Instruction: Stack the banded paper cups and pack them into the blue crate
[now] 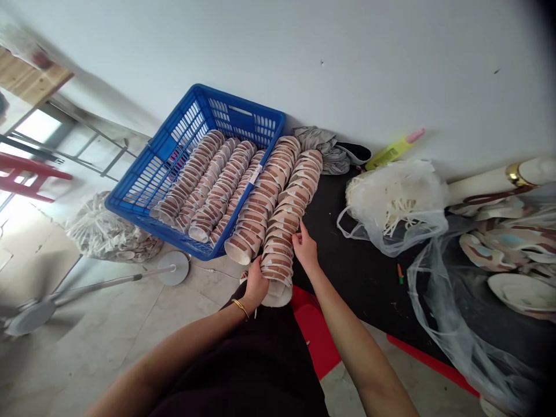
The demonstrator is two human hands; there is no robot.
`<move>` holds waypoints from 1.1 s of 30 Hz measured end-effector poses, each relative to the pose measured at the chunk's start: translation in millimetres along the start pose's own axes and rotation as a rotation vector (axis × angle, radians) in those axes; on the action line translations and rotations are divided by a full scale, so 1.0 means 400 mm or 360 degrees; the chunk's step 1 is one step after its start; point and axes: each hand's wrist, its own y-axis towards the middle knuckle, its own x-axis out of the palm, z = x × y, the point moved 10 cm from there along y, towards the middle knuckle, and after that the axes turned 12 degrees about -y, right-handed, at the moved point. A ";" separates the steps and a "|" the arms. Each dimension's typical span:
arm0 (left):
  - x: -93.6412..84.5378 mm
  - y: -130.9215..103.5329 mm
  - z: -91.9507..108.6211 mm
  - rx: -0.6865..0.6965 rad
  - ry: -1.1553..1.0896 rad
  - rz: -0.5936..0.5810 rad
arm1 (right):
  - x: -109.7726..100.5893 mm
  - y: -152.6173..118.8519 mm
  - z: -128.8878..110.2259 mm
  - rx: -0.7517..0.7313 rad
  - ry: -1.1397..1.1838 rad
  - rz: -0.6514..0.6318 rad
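Observation:
A long stack of nested brown, cream and pale grey fabric pieces [284,226] lies lengthwise in front of me, its open round end towards my body. My left hand [257,282] grips the left side of that near end, fingers partly hidden behind it. Further up on the right side, my right hand [304,249] holds the same stack with thumb and fingers against it. A second similar stack [260,211] rests close alongside on the left, next to the basket wall. Several more such stacks [223,191] lie side by side inside the blue plastic basket [150,223].
A black table [360,284] bears a white plastic bag [397,202], grey cloth [321,147] and camouflage fabric pieces [499,243]. A red stool [319,336] is under the table edge. Left, a stuffed plastic bag [110,231] and a fan-like stand [174,267] are on the floor.

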 end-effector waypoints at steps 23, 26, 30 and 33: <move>0.002 0.007 0.006 -0.0014 0.0122 -0.0052 | -0.061 0.182 0.014 0.0031 0.0170 0.0234; 0.000 0.010 0.005 0.0006 0.0129 -0.0058 | -0.028 0.206 0.035 0.0315 0.0253 0.0281; 0.001 0.010 0.002 0.0016 0.0121 -0.0069 | 0.022 0.233 0.032 0.0608 0.0333 0.0305; 0.003 0.007 -0.002 0.0013 0.0092 -0.0068 | 0.039 0.250 0.025 0.0728 0.0347 0.0281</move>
